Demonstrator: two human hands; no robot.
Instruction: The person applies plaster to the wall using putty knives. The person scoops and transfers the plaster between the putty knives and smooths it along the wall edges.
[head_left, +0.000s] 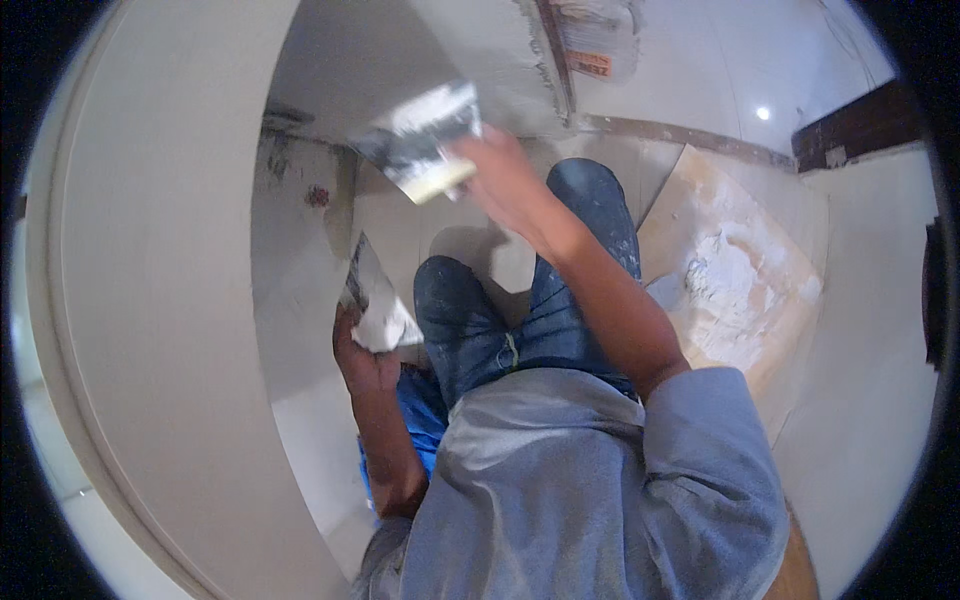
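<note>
My right hand (497, 182) is raised in front of the wall, fingers closed on a flat putty blade (428, 132). Motion blurs this blade; it has a pale yellow edge and white and dark patches. Lower on the left, my left hand (365, 352) grips a second, metal putty blade (373, 272). A lump of white putty (386, 325) sits on that blade near my fingers. The two blades are apart from each other.
To the right of my knees, a tan board (690, 190) on the floor carries spread white putty (725, 285). A pale panel (160, 260) stands close on my left. The wall (430, 50) ahead has a rough vertical groove (556, 60). Blue material (420, 425) shows beneath me.
</note>
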